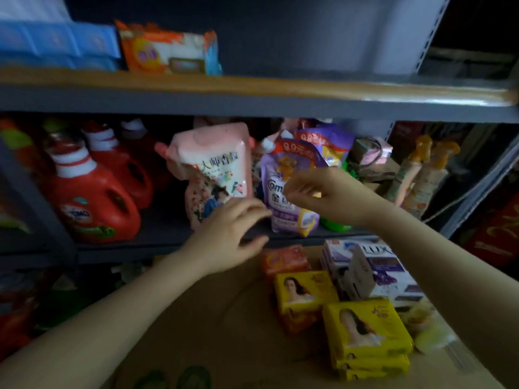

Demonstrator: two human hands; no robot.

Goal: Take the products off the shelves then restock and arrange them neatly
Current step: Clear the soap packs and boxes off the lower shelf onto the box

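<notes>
A pink refill pouch [213, 169] leans on the middle shelf [157, 237], with a purple refill pouch [292, 192] to its right. My left hand [233, 234] hovers at the pink pouch's lower right corner, fingers loosely spread and holding nothing. My right hand [317, 189] is in front of the purple pouch with fingers bent toward it; whether it touches the pouch is unclear. Yellow soap boxes [365, 332], orange soap packs [283, 259] and a Lux soap pack [376, 265] lie on a cardboard surface [210, 318] below my arms.
Red detergent jugs [95, 203] fill the middle shelf's left side. Pale spray bottles [424, 178] stand at its right. On the upper shelf [252, 88] sit blue packs [56, 43] and an orange wipes pack [168, 51]. A grey upright [477, 189] bounds the shelf at right.
</notes>
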